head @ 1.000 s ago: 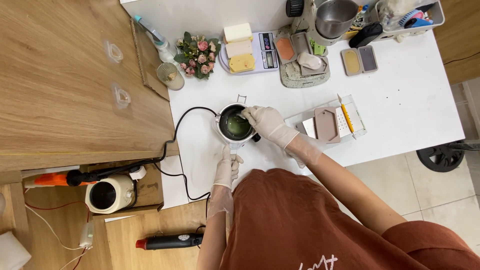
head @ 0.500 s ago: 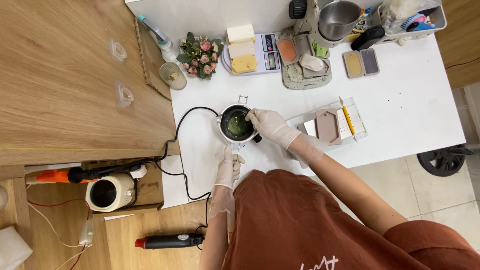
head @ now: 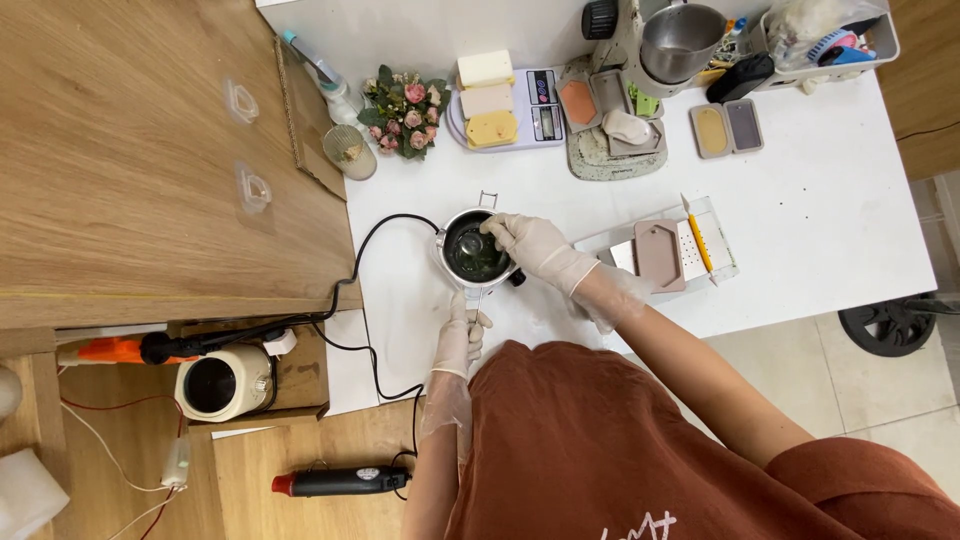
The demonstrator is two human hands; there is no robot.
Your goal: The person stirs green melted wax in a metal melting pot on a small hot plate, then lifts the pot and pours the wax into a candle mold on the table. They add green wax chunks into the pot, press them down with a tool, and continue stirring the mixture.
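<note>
Gloved grips at a small metal pot (head: 470,252) on the white tabletop (head: 820,200).
Left hand (head: 458,338) clamps the pot's handle just below it; right hand (head: 530,243) over the rim seems closed on a stirring tool.

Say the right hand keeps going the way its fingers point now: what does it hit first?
The right hand points left across the small metal pot, fingertips over the green liquid. Going straight on, it would probably meet the pot's far rim first, then the black cord. Its height above the rim is unclear.

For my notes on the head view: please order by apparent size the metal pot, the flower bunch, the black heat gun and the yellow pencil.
1. Flower bunch and metal pot: look alike, unranked.
2. Black heat gun, though nearer the camera.
3. Yellow pencil.
</note>
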